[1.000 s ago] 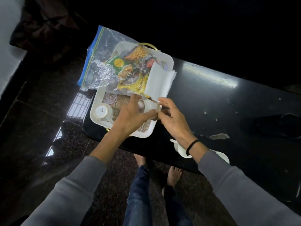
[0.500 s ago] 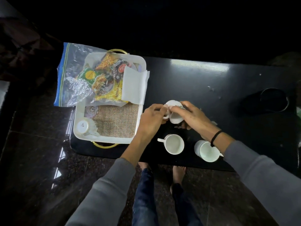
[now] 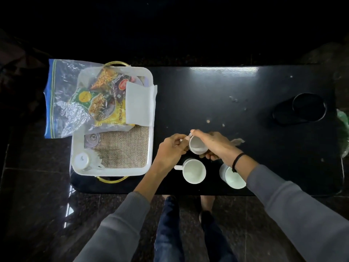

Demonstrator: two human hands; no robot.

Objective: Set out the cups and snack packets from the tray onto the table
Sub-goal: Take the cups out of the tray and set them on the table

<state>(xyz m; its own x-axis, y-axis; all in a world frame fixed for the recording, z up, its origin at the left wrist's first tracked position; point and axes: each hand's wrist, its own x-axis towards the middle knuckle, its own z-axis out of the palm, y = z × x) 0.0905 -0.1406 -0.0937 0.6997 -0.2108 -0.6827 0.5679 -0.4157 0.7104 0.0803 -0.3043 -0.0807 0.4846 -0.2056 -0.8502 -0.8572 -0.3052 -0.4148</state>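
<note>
Down on the black counter (image 3: 236,95), both hands meet around one small white cup (image 3: 197,146) that sits tilted, its mouth turned toward the camera. The right hand (image 3: 217,144) wraps over the cup's far and right sides with the fingers curled beneath it, while the left hand (image 3: 171,148) pinches at the cup's left edge, where the handle seems to be, though the fingers hide it. Whether the cup's base touches the counter I cannot tell. Just nearer the counter's front edge stand two more white cups, upright and apart from each other: a middle cup (image 3: 194,171) with its handle pointing left, and a right-hand cup (image 3: 233,176) partly covered by the right wrist, which wears a dark band (image 3: 238,161). At the counter's left end rests a white tray (image 3: 149,148) with golden handles at its far and near sides. A burlap mat (image 3: 124,148) lines its near half, and an overturned white cup (image 3: 82,160) lies in the near left corner, with a clear glass item (image 3: 92,139) just beyond it. The far half of the tray holds a heap of snack packets (image 3: 105,103), yellow, green and dark, with a folded white napkin (image 3: 139,104) leaning against the tray's right wall. A clear zip bag (image 3: 62,99) with a blue edge spills over the tray's left side. Well apart, toward the counter's right end, sits a dark round object (image 3: 307,106). Grey sleeves cover both forearms.
</note>
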